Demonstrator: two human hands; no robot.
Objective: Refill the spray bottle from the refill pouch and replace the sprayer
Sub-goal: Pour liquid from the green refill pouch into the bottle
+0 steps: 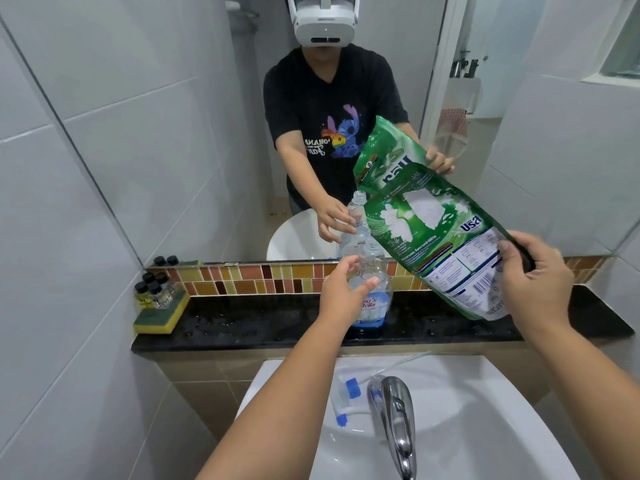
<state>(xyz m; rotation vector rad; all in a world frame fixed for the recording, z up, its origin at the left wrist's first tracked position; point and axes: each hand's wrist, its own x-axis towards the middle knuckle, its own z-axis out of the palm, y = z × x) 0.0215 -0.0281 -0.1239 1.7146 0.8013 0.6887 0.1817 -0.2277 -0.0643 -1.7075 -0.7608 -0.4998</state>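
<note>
A clear spray bottle (375,303) with a blue label stands without its sprayer on the black ledge (263,323). My left hand (344,289) grips its upper part. A green refill pouch (446,237) is tilted with its low corner at the bottle's open neck. My right hand (535,275) holds the pouch's raised bottom end. The white and blue sprayer (346,398) with its thin tube lies on the sink rim beside the tap. A little blue liquid shows at the bottom of the bottle.
The mirror (207,133) above the ledge reflects the person, the bottle and the pouch. A yellow-green sponge (161,315) carries several small black-capped bottles (152,289) at the ledge's left end. A chrome tap (398,420) rises over the white sink (467,427) below.
</note>
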